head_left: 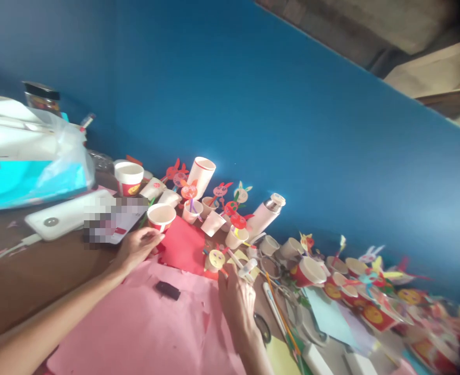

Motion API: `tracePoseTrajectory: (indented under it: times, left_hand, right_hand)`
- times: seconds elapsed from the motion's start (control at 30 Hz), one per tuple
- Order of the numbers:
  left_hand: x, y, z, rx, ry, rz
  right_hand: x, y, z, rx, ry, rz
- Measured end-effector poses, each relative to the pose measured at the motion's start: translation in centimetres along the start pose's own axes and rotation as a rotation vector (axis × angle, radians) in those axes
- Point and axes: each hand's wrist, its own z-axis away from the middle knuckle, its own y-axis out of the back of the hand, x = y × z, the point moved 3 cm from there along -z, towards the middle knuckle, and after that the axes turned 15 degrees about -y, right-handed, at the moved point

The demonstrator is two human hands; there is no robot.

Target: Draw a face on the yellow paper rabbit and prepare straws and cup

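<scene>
The left hand (140,246) has its grip half-curled at the paper cup's (161,214) near side; the right hand (237,294) bends just right of a yellow paper face (216,259). Whether either grasps anything, I cannot tell.

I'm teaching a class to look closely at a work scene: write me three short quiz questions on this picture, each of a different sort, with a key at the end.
1. True or false: the small black block lies on the pink paper.

2. Multiple choice: what colour is the wall behind the white flask?
A) yellow
B) blue
C) green

3. Fill in the missing word: the person's ____ hand is the nearer one to the yellow paper face by the red paper.

Key:
1. True.
2. B, blue.
3. Right; the right hand is beside it.
</scene>
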Motion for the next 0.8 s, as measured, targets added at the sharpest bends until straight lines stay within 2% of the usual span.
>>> tracePoseTrajectory:
  times: [0.23, 0.43, 0.57, 0.7, 0.8]
  left_hand:
    - [0.0, -0.4, -0.3, 0.022, 0.0, -0.01]
    - [-0.6, 0.5, -0.9, 0.106, -0.061, -0.013]
    - [-1.2, 0.4, -1.3, 0.094, -0.092, -0.038]
    - [-1.4, 0.6, -1.2, 0.095, -0.115, -0.078]
    - [-1.2, 1.5, -1.6, 0.2, -0.174, -0.164]
  right_hand:
    - [0.3, -2.4, 1.6, 0.033, 0.246, -0.088]
    - [-0.6, -2.8, 2.7, 0.071, 0.419, -0.083]
    - [-1.0, -2.8, 3.0, 0.098, 0.472, -0.104]
    - [-0.1, -2.5, 3.1, 0.135, 0.494, -0.162]
    - [1.6, -1.9, 2.7, 0.179, 0.448, -0.213]
